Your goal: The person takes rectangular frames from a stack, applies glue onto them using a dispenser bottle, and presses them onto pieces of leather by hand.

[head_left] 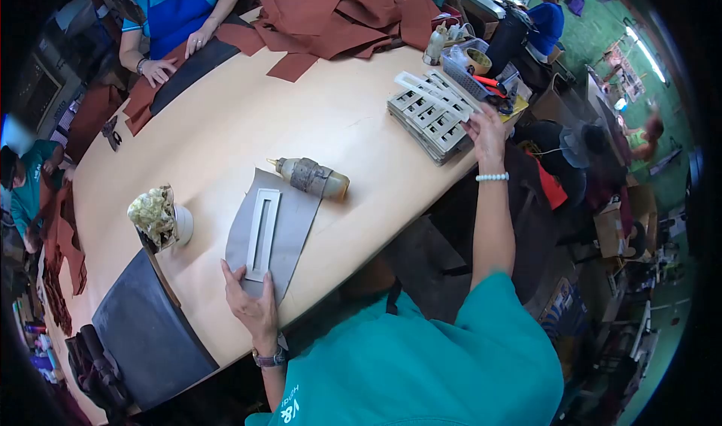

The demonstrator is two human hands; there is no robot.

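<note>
My left hand (252,306) rests at the lower end of a white slotted rectangular frame (254,264), thumb and fingers spread to either side. Under the frame lies a flat grey panel (295,234) with a curved edge. At the table's right, my right hand (487,133) is closed on the end of a white strip-like frame (425,89). That frame lies slantwise over a stack of pale slotted frames (436,129). Just above the grey panel, a glue bottle (312,178) with a dark-wrapped middle lies on its side.
A white cup (183,225) with crusted yellowish material stands left on the table (226,140), beside a dark panel (154,336). Brown pieces (346,12) are heaped at the back. A basket (465,76) of supplies is behind the stack. A person (177,16) works opposite.
</note>
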